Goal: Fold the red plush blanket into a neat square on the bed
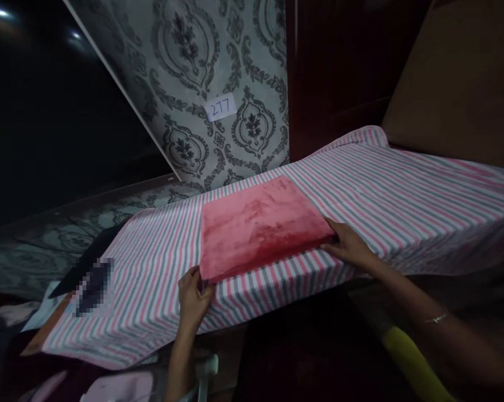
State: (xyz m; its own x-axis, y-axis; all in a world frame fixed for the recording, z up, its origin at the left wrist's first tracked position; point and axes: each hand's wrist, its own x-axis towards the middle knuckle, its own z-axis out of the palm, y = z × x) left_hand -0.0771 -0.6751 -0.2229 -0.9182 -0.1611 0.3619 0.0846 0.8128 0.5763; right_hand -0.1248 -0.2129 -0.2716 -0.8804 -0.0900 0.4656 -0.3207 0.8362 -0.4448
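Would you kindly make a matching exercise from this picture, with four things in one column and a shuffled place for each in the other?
Things:
1. pink cloth
2. paper marked 277
3. left hand
4. right hand

Places:
A. on the patterned wall
B. at the cloth's near right corner
C. on the striped cover
D. at the cloth's near left corner

Pairs: 1-C, 2-A, 3-D, 4-B

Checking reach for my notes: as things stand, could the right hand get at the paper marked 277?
Probably not without leaning in: the right hand is at the near right corner of the pink cloth, and the paper is on the wall beyond the striped cover. Nothing visible blocks the way between.
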